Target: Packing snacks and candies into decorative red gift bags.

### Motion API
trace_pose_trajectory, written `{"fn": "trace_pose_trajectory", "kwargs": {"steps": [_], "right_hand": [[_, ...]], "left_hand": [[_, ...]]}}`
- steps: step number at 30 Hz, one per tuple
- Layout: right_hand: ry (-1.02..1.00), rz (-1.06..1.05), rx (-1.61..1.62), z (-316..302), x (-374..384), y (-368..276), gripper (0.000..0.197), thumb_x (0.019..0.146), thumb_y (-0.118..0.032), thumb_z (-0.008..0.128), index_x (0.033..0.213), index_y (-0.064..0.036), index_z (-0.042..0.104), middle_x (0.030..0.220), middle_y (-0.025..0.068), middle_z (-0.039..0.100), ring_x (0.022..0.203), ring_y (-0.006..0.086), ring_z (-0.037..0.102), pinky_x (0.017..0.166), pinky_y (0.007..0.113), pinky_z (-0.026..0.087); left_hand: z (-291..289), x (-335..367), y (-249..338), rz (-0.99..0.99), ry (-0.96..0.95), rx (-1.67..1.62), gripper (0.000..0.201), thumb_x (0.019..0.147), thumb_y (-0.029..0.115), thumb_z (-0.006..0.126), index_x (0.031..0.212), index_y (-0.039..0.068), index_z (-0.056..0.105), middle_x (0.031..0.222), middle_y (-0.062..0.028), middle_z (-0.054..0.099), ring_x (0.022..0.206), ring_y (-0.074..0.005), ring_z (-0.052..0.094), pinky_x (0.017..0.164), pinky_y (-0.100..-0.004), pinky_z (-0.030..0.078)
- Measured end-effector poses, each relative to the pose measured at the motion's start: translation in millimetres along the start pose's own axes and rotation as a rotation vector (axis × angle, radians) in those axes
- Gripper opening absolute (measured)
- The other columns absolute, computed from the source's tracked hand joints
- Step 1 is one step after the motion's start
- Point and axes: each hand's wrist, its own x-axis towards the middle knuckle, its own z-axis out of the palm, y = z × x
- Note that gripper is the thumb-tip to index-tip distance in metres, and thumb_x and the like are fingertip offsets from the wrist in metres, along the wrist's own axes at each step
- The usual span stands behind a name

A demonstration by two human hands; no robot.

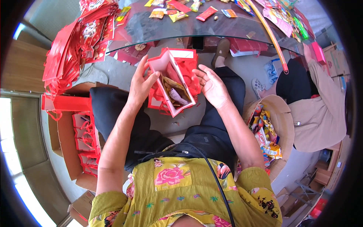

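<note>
A red paper gift bag with a pale inside is in front of me between my knees, its mouth facing up and slightly tilted. Inside lie a purple-and-white packet and some brown-gold packets. My left hand is at the bag's left edge, thumb against the wall and fingers along the outside. To the right of the bag, my right hand has its fingers apart and holds nothing. More red gift bags are beneath and behind the bag, partly hidden by it.
A glass table ahead carries scattered snack packets and a pile of red bags. On my left, a cardboard box holds red bags; on my right, a round carton holds snack packets. A co-worker sits at right.
</note>
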Motion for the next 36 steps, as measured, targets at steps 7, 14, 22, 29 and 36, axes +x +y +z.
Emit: {"fn": "trace_pose_trajectory", "kwargs": {"steps": [7, 14, 22, 29, 36], "right_hand": [[-0.352, -0.178, -0.434, 68.0, -40.2, -21.4, 0.038, 0.100, -0.020, 0.050, 0.130, 0.0034, 0.047, 0.118, 0.0148, 0.062, 0.104, 0.0224, 0.064, 0.093, 0.034, 0.049], [-0.475, -0.450, -0.853, 104.5, -49.4, 6.9, 0.028, 0.089, 0.001, 0.058, 0.117, -0.0023, 0.056, 0.101, 0.0104, 0.065, 0.084, 0.0164, 0.065, 0.074, 0.031, 0.053], [-0.487, -0.567, -1.007, 99.6, -62.0, 10.9, 0.027, 0.087, 0.004, 0.060, 0.113, -0.0033, 0.059, 0.110, 0.0085, 0.060, 0.097, 0.0232, 0.064, 0.083, 0.033, 0.052], [-0.501, -0.597, -0.995, 93.9, -65.1, 20.9, 0.019, 0.084, 0.001, 0.063, 0.102, -0.0040, 0.062, 0.105, 0.0084, 0.062, 0.095, 0.0275, 0.064, 0.080, 0.036, 0.051], [-0.527, -0.588, -0.925, 92.2, -65.0, 23.8, 0.026, 0.083, 0.005, 0.062, 0.106, -0.0058, 0.063, 0.111, 0.0074, 0.059, 0.098, 0.0262, 0.062, 0.081, 0.035, 0.050]], "left_hand": [[-0.2, -37.2, 13.1, -0.240, -0.103, -0.185, 0.062, 0.094, 0.015, 0.060, 0.146, -0.002, 0.030, 0.105, -0.0133, 0.065, 0.071, -0.0111, 0.062, 0.061, -0.0224, 0.050], [9.9, -61.3, 38.7, -0.244, -0.173, -0.239, 0.064, 0.097, 0.027, 0.059, 0.147, -0.001, 0.029, 0.074, -0.0004, 0.057, 0.056, -0.0058, 0.050, 0.049, -0.0199, 0.037], [24.1, -62.2, 39.0, -0.199, -0.021, -0.266, 0.057, 0.098, 0.024, 0.057, 0.145, -0.001, 0.035, 0.094, -0.0055, 0.062, 0.074, -0.0079, 0.057, 0.063, -0.0212, 0.046], [21.7, -64.4, 42.6, -0.033, 0.017, 0.182, 0.049, 0.095, 0.010, 0.058, 0.140, -0.003, 0.042, 0.094, -0.0061, 0.062, 0.083, -0.0108, 0.058, 0.073, -0.0246, 0.049], [16.1, -64.5, 40.4, -0.125, -0.021, 0.016, 0.043, 0.097, 0.005, 0.055, 0.138, -0.002, 0.046, 0.093, -0.0033, 0.060, 0.084, -0.0064, 0.057, 0.073, -0.0210, 0.048]]}}
